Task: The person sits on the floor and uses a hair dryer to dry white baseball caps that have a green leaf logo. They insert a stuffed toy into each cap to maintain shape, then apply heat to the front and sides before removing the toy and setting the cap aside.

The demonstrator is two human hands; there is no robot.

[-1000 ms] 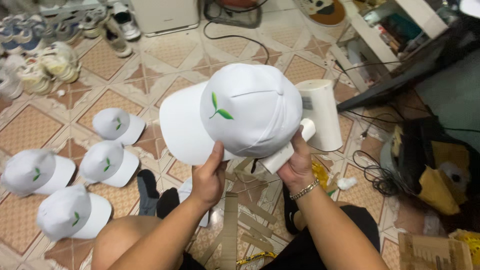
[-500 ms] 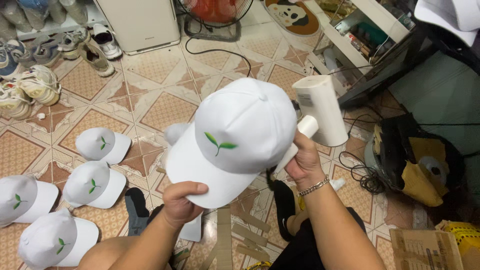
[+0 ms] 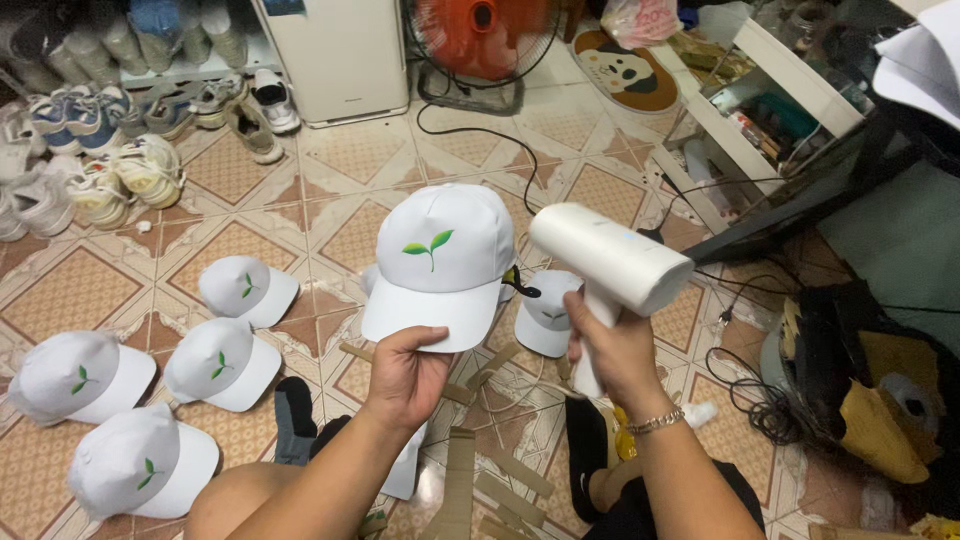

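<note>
My left hand (image 3: 405, 375) pinches the brim of a white cap (image 3: 440, 260) with a green sprout emblem, holding it up facing me. My right hand (image 3: 610, 350) grips the handle of a white handheld garment steamer (image 3: 610, 262), its head pointing left toward the cap's right side, close to it. A black cord runs from the steamer across the floor. Both forearms reach up from the bottom of the head view.
Several matching white caps (image 3: 215, 360) lie on the patterned tile floor at left, one more cap (image 3: 548, 315) behind the steamer. Cardboard strips (image 3: 480, 480) lie by my legs. Shoes (image 3: 120, 170), a white appliance (image 3: 335, 60), an orange fan (image 3: 480, 40) and a low white shelf (image 3: 760, 110) stand beyond.
The cap turned from brim-left to facing me, now held by its brim with the left hand. The right hand lifted the steamer and aimed it sideways at the cap.
</note>
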